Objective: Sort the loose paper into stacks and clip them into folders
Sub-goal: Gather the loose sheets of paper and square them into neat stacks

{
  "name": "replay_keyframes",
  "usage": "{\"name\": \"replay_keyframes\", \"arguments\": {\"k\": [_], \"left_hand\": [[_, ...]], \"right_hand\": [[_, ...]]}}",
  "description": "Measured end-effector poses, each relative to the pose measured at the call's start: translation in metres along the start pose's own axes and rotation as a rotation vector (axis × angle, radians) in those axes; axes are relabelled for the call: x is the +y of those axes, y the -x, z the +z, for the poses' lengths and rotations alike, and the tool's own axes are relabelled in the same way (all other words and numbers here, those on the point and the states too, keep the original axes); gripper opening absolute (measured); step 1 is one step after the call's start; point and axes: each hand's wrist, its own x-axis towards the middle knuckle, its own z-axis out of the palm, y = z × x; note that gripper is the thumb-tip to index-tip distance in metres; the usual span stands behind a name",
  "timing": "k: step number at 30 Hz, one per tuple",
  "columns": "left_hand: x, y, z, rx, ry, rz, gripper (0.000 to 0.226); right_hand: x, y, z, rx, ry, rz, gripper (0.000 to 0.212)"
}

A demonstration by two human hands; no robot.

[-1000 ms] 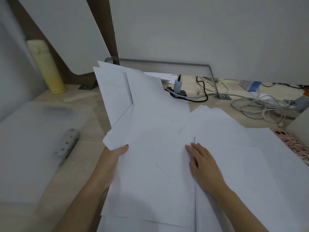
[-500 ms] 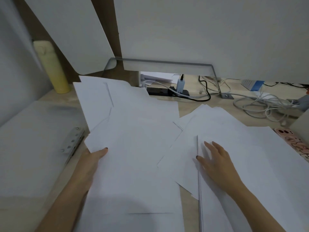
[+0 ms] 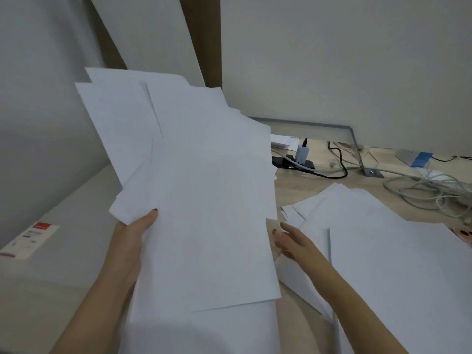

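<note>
Clearly pinched fanned paper stack (image 3: 199, 200) with left grip (image 3: 130, 241), right grip (image 3: 291, 241) wide beside loose sheets (image 3: 383, 251) at three o'clock.

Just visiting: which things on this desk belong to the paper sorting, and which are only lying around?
Part of the job: fanned bundle of white paper sheets, gripped by the left hand; spread white sheets on the wooden desk, beside the open right hand; pale frosted plastic folder with a red-and-white label.
Just lying about: tangled grey cables; black power strip; grey metal frame; pink phone case.
</note>
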Motion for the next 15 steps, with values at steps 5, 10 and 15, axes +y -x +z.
{"name": "replay_keyframes", "arguments": {"k": [5,10,15], "left_hand": [[-0.006,0.013,-0.007,-0.046,0.074,-0.05,0.022],[-0.039,0.025,-0.01,-0.087,0.091,-0.201,0.029],[-0.055,0.029,-0.011,-0.21,0.125,-0.414,0.035]], "right_hand": [[-0.012,0.008,0.022,-0.258,-0.337,0.03,0.03],[0.0,0.012,0.015,-0.119,-0.207,0.077,0.02],[0.014,0.021,-0.009,-0.006,0.234,0.179,0.019]]}}
